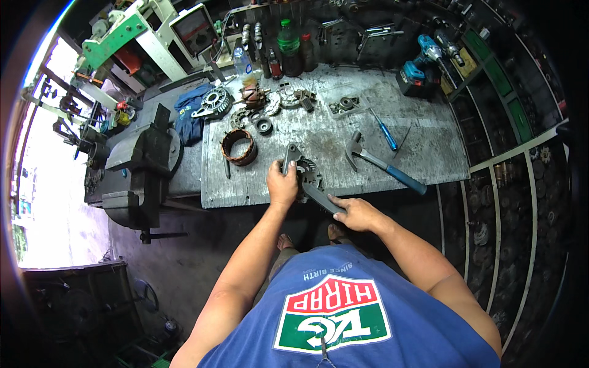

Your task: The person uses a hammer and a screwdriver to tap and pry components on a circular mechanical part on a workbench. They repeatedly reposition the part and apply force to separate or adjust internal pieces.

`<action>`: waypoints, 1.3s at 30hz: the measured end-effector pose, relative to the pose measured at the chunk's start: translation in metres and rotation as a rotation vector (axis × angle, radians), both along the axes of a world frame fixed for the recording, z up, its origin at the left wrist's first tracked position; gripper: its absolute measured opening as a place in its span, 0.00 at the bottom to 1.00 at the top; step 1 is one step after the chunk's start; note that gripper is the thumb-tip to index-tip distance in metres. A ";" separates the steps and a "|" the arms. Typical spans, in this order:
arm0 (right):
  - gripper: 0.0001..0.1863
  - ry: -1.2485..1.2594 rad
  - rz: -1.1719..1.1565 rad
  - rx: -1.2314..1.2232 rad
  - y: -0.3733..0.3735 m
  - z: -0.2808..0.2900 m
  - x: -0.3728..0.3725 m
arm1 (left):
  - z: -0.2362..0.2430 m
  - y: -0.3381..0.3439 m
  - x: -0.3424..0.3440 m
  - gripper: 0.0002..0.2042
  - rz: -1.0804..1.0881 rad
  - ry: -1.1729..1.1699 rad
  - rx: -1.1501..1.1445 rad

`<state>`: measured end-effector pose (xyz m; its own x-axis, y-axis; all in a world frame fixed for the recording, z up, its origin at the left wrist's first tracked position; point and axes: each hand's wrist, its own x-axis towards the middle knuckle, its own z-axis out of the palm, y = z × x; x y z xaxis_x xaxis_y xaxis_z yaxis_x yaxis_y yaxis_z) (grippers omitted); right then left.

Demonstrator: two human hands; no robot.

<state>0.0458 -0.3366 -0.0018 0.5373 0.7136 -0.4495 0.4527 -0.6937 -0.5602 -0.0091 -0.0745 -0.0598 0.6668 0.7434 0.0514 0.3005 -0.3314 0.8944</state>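
Near the front edge of the worktable, my left hand (283, 184) grips a grey metal alternator housing (311, 176), with its slotted, round side partly showing. My right hand (361, 214) is closed on a long grey brush (324, 200), whose far end rests against the housing's near side; its bristles barely show. To the left of the housing stands a copper-wound stator ring (239, 148). A claw hammer (388, 167) with a blue handle lies to the right, below a blue-handled screwdriver (387, 134).
A big bench vise (144, 159) stands at the left. Further back are a slotted alternator end cover (215, 103), a rotor (253, 96), a pulley (263, 126) and a small tray of parts (345, 105). Bottles (288, 46) and a cordless drill (432, 52) line the back.
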 end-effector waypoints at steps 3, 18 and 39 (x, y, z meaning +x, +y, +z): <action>0.38 -0.030 0.131 -0.082 0.004 0.012 0.011 | 0.022 0.042 0.017 0.27 -0.169 0.149 -0.136; 0.37 -0.016 0.032 0.019 -0.001 0.013 0.009 | 0.016 0.012 0.035 0.14 -0.257 -0.318 -0.406; 0.39 0.134 -0.110 0.200 0.037 0.001 0.019 | -0.006 0.010 0.030 0.17 0.009 -0.469 -0.421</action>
<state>0.0651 -0.2992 -0.0010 0.5618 0.7358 -0.3782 0.2927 -0.6044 -0.7410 0.0207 -0.0645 -0.0654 0.6381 0.7690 0.0382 -0.1538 0.0786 0.9850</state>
